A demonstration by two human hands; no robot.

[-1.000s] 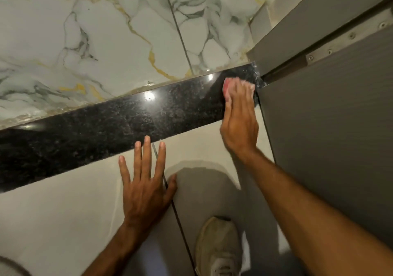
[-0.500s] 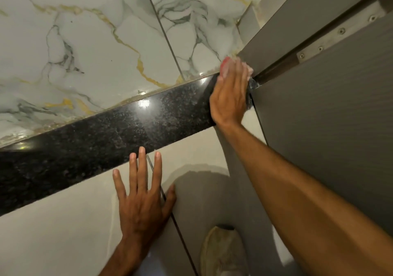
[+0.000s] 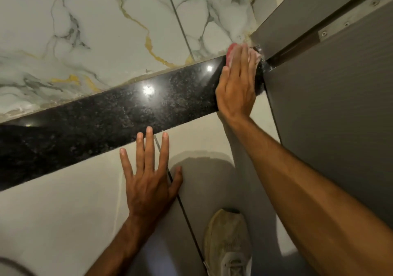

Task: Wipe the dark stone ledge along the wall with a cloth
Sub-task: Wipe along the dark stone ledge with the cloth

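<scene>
Ledge (image 3: 119, 114): dark speckled stone, glossy, running left to right along the marble wall.
On it, far right end: pink cloth (image 3: 230, 51), pressed flat under the right hand (image 3: 237, 88).

The wall up top has big white marble tiles (image 3: 106, 41) with grey and gold lines running through them. A thin dark line splits two tiles. Lower down the wall is plain cream tile (image 3: 63, 212), also with a dark line. On the right stands a grey panel (image 3: 329, 105) with a metal strip (image 3: 348, 22) and screws. Small bright lights shine off the glossy stone.
</scene>
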